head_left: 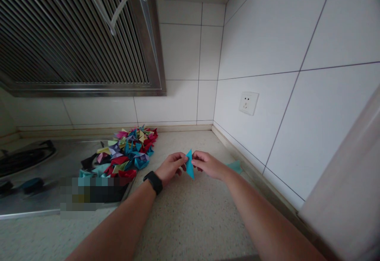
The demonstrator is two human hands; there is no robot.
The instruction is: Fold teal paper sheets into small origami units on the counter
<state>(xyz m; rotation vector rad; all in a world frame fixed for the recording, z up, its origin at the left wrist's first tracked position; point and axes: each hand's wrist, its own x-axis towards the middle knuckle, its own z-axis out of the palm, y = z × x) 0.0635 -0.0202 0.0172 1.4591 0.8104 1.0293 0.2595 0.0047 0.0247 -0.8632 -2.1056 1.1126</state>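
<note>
A small blue piece of folded paper (190,166) is held above the countertop, its two pointed ends facing up and down. My left hand (172,165), with a black watch on the wrist, pinches its left edge between thumb and fingers. From the other side my right hand (208,163) grips the paper's right edge with thumb and fingertips. Light teal paper (235,166) lies on the counter beyond my right wrist, partly hidden by it. To the left of my left hand a heap of colourful folded paper pieces (124,154) spreads over the stove's edge.
The speckled countertop (190,221) runs beneath my arms to the tiled corner. On the left is a gas stove (68,154) with a burner and knobs. Above it hangs a slatted range hood (89,39). A socket (248,103) is on the right wall.
</note>
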